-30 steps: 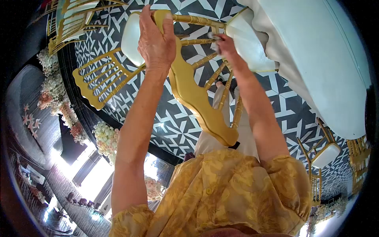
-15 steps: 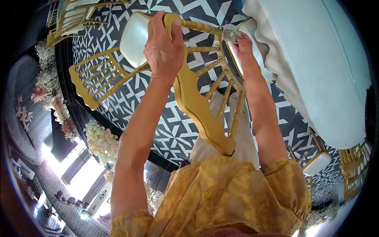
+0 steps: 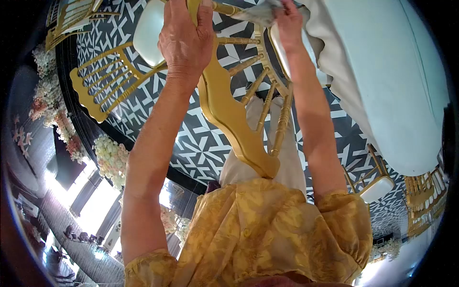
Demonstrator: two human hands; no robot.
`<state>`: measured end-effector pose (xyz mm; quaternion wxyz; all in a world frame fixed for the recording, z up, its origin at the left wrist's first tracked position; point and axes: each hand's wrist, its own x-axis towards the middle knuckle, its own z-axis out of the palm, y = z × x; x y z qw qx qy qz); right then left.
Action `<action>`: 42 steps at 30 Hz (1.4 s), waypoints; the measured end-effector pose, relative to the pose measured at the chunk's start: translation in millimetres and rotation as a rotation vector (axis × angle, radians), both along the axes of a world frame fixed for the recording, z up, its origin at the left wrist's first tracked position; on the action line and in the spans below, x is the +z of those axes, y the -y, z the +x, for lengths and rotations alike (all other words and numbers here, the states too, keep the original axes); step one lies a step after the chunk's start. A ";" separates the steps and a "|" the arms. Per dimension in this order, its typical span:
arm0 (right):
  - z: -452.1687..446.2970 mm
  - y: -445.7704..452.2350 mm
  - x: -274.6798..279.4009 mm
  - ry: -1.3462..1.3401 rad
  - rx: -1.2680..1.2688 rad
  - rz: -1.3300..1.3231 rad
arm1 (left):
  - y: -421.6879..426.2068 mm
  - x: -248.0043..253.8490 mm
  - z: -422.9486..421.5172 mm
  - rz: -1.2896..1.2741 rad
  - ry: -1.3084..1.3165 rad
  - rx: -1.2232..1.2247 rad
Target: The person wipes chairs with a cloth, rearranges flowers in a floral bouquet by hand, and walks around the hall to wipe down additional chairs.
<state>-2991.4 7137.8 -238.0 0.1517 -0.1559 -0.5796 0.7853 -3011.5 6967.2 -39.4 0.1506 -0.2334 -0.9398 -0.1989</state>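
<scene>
Head view — left hand (image 3: 184,43) wrapped round the top rail of a gold chair (image 3: 234,136), right hand (image 3: 289,26) pinching a gray cloth (image 3: 260,13) at the end spindle. Chair back slants between both forearms, low end right by the patterned shirt (image 3: 253,229). Second gold chair (image 3: 103,86) to the left, draped white table (image 3: 377,81) to the right. Pale flower cluster (image 3: 111,158) farther left — whatever holds it, can't make out. Black-and-white floor (image 3: 201,143) underneath.
</scene>
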 end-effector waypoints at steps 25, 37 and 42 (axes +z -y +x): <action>45.8 15.4 -144.3 0.368 0.061 0.647 | -2.7 1.1 -4.7 0.216 0.078 -0.047; 205.2 -45.4 -122.6 0.618 1.198 0.845 | -0.6 -1.1 -1.2 0.186 0.057 0.012; 141.1 -57.9 -129.1 0.624 0.781 0.731 | -2.0 4.6 -0.9 0.069 0.068 0.092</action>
